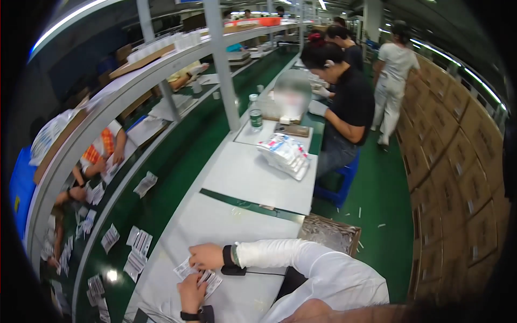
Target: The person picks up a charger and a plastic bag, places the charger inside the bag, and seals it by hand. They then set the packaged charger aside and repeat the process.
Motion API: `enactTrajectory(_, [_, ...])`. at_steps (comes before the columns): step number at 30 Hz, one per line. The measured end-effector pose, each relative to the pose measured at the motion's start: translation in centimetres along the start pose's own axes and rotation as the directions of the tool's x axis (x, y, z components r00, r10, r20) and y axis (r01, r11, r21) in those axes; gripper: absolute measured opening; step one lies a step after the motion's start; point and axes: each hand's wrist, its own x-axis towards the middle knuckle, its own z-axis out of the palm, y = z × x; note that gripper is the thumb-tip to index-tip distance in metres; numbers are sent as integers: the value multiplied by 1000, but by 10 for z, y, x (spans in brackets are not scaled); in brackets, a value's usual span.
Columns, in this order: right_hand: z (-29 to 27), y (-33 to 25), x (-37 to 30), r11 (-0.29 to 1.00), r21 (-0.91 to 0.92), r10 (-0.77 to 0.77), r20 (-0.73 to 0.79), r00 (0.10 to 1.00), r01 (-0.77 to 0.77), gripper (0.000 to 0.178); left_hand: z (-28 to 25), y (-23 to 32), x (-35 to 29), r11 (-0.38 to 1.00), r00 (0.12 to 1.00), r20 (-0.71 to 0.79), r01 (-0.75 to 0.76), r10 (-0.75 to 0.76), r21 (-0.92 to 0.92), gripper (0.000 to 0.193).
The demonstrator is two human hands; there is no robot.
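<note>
Over the white worktop [175,231], my right hand [207,255] reaches in with a white sleeve and a dark wristband. Its fingers are curled onto a flat printed packet [183,270], white-grey with dark bars. My left hand [192,292], also with a dark band at the wrist, is just below it. The left fingers pinch a similar packet [214,283] that lies partly under the hand. The two hands are close together, and they cover much of the packets. A small black device [233,271] with a cable sits beneath my right wrist.
Along the worktop runs a green conveyor belt [161,199] carrying several printed packets [141,240]. Farther up are a pile of white bags [284,155], a bottle [255,113] and a seated co-worker [347,102]. An open carton [329,232] stands beside my arm; stacked cartons [458,145] line the right.
</note>
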Motion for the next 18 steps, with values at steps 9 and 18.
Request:
enactTrajectory(9, [18, 21, 19, 906, 219, -408, 219, 886, 363, 18, -15, -3, 17, 992, 980, 197, -1, 26, -125, 16])
enactTrajectory(18, [31, 34, 24, 750, 193, -661, 177, 729, 633, 67, -13, 21, -33, 802, 893, 134, -446, 431, 397, 20])
